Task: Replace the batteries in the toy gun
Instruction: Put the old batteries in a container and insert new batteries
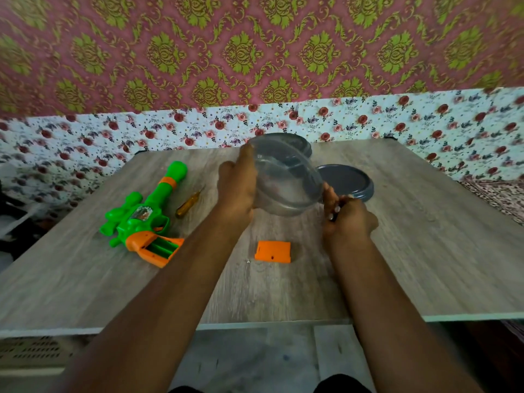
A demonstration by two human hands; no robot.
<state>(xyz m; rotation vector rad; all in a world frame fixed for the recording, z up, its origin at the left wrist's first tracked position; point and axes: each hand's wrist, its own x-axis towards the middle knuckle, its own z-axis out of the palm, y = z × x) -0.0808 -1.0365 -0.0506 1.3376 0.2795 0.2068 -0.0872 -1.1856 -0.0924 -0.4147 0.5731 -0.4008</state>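
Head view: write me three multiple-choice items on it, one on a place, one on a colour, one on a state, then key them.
1. Where is the flat orange plastic battery cover?
A. On the wooden table, between the forearms
B. On the floor
C. Propped against the wall

2. What colour is the round plastic lid lying on the table?
A. Orange
B. Grey
C. Green

3. How is the clear round plastic container?
A. Standing flat, untouched
B. Tilted, gripped by the left hand
C. Upside down on the floor

Key: 1 A, the cover lies loose on the tabletop, apart from the green and orange plastic toy gun; 2 B, it is dark grey; 3 B, the hand clasps its side and it leans.
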